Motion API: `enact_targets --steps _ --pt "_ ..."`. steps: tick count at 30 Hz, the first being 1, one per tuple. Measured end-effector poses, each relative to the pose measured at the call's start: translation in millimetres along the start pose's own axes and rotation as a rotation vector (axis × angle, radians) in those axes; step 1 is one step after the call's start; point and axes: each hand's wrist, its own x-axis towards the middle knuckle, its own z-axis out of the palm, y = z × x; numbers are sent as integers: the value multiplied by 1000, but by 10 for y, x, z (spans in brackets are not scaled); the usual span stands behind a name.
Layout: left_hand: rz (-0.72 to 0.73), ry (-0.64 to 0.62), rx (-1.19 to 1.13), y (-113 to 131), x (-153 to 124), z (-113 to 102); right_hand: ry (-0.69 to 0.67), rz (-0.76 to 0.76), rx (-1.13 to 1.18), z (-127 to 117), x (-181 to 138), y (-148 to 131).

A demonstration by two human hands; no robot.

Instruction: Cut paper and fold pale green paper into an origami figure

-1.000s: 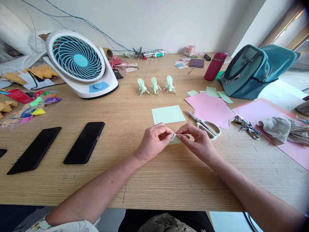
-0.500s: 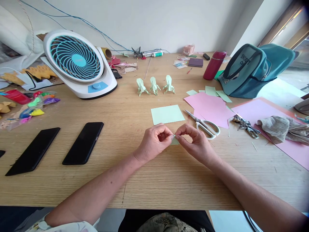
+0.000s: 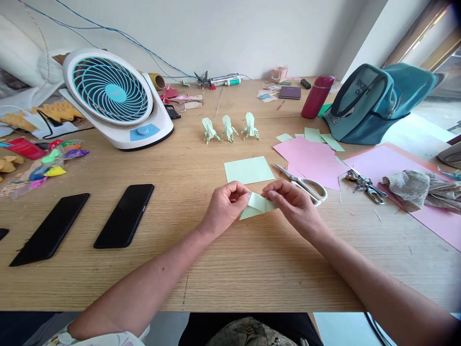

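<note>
Between my two hands is a small piece of pale green paper (image 3: 256, 203) with folds in it, tilted above the table. My left hand (image 3: 227, 204) pinches its left edge between thumb and fingers. On the right side, my right hand (image 3: 291, 201) grips the paper's other edge, hiding part of it. Just beyond lies a flat pale green paper sheet (image 3: 248, 169). A pair of scissors (image 3: 306, 185) with white handles rests beside my right hand, blades pointing away to the left. Farther back, three folded green paper figures (image 3: 229, 128) stand in a row.
Two black phones (image 3: 125, 216) lie at the left, below a white fan (image 3: 114, 91). Pink paper (image 3: 311, 158), keys (image 3: 366, 185) and a grey cloth (image 3: 423, 188) cover the right side. A red bottle (image 3: 317, 97) and a teal bag (image 3: 378, 105) stand behind them.
The green paper has been turned and spread, so its folded face now shows between my hands. My fingers have moved slightly apart, the right hand a little upward.
</note>
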Motion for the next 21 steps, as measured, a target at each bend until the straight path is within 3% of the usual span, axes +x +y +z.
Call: enact_targets --steps 3,9,14,21 --pt "-168 9 -311 -36 52 -33 31 15 69 -41 25 21" --pt "-400 39 -724 -71 104 -55 -88 2 112 -13 -8 -14" --pt "-452 -4 -719 -93 42 22 -63 18 67 56 -11 0" --pt "-350 -61 -557 -102 -31 129 55 26 29 79 -5 45"
